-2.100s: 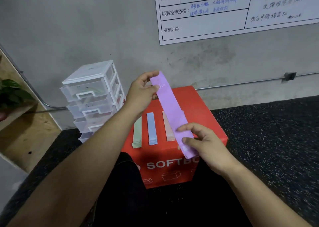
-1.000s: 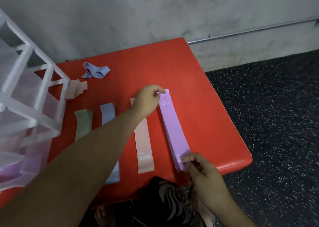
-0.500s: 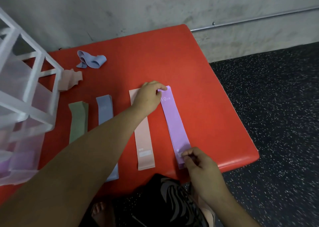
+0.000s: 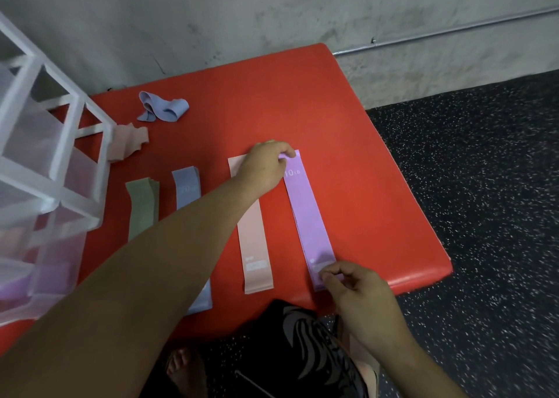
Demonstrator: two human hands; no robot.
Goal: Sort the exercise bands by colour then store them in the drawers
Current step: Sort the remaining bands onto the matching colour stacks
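Both hands are on the purple band (image 4: 308,219), which lies flat on the red soft box (image 4: 348,143), rightmost in a row w/ the pink band (image 4: 252,237), blue band (image 4: 187,188) and green band (image 4: 142,207).

The left hand (image 4: 266,167) has its fingers curled, tips pinching the far end. The right hand (image 4: 360,288) nips the near end btwn thumb and forefinger, the other fingers loosely bent.

Long axis runs roughly 11 o'clock to 5 o'clock across the box top, near parallel to the pink one. The "10 LB" print sits at the far end, so that end points away from the person toward the wall.

Risks, as I read it:
- The near end sits just beside the box's front edge. Let go carelessly and it may slide off to the floor.
- If it's under stretch, freeing one end first could make it snap back and curl.
- The left forearm crosses over the blue and pink bands. Pulling the arm back low could drag them out of line.
- A crumpled blue band (image 4: 163,108) and a crumpled pink band (image 4: 127,143) lie at approx 10 o'clock near the drawer unit (image 4: 54,161), not yet sorted and easy to miss.
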